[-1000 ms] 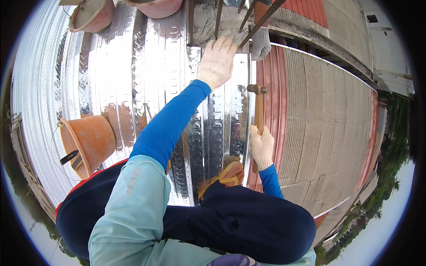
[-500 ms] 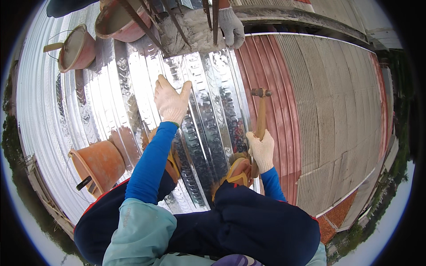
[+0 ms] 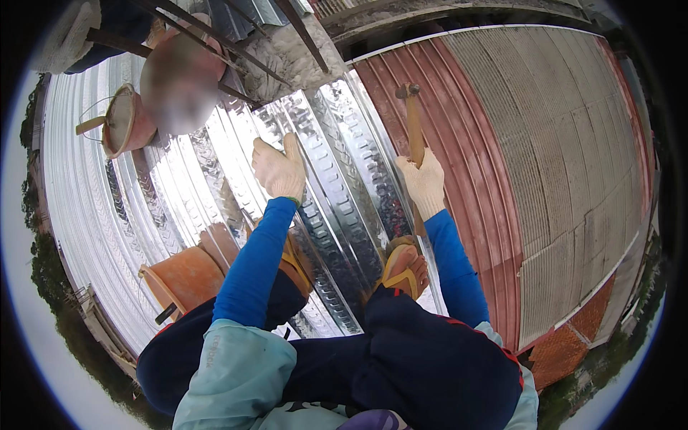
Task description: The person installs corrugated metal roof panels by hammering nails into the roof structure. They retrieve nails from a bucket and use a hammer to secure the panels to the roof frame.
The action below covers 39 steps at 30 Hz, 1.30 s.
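Observation:
My left hand (image 3: pixel 279 166), in a cream knit glove, is open over the shiny ribbed metal sheeting (image 3: pixel 330 129), fingers slightly bent with thumb apart, holding nothing. My right hand (image 3: pixel 423 179), gloved alike, grips the wooden handle of a hammer (image 3: pixel 413 125), whose head points away from me near the boundary between the metal and faded red roofing (image 3: pixel 466 165). Above both hands, rusty steel bars (image 3: pixel 304 39) stand in a rough concrete patch (image 3: pixel 283 61). My sandalled foot (image 3: pixel 405 269) rests on the sheeting below my right hand.
An orange bucket (image 3: pixel 186 276) lies at lower left; a smaller bucket (image 3: pixel 125 129) with a trowel sits at upper left beside a blurred pink one. A co-worker's gloved hand (image 3: pixel 61 36) is at top left. Grey corrugated roofing (image 3: pixel 566 179) extends rightward, with roof edges beyond.
My left hand has pulled back from the steel bars. My right hand and hammer have risen in the picture. The co-worker's hand has shifted from top centre to top left as the view shifted.

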Motion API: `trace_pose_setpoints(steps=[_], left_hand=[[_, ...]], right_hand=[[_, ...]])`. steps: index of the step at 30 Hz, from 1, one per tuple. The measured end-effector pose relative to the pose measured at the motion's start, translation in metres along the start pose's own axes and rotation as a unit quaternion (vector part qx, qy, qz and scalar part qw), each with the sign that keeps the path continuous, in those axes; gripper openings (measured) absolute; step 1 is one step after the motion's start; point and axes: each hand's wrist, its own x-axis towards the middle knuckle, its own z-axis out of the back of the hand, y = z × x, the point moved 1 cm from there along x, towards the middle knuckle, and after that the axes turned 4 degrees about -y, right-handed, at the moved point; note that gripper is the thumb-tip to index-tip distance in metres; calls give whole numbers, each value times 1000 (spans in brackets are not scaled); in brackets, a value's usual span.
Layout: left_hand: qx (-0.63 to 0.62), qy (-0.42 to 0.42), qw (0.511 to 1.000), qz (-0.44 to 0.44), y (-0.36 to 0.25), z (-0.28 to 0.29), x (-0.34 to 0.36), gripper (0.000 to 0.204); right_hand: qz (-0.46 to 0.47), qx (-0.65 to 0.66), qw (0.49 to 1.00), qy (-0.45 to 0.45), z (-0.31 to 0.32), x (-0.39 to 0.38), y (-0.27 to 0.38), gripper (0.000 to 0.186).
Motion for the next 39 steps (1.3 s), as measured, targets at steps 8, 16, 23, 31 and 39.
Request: trace_pose_setpoints(steps=[8, 16, 23, 31, 39], left_hand=[[8, 17, 1000, -18, -23, 14, -9, 107], [-11, 32, 999, -9, -20, 15, -5, 102], [-32, 52, 998, -36, -18, 7, -4, 118], [-13, 3, 998, -65, -1, 3, -6, 106], [4, 20, 997, -78, 2, 6, 3, 110]], right_hand=[[-1, -3, 1000, 29, -13, 15, -7, 41], [8, -4, 1000, 29, -29, 12, -15, 45], [-5, -66, 998, 18, -29, 14, -24, 48], [-5, -84, 996, 20, -35, 11, -22, 51], [-15, -67, 997, 29, -46, 13, -10, 50]])
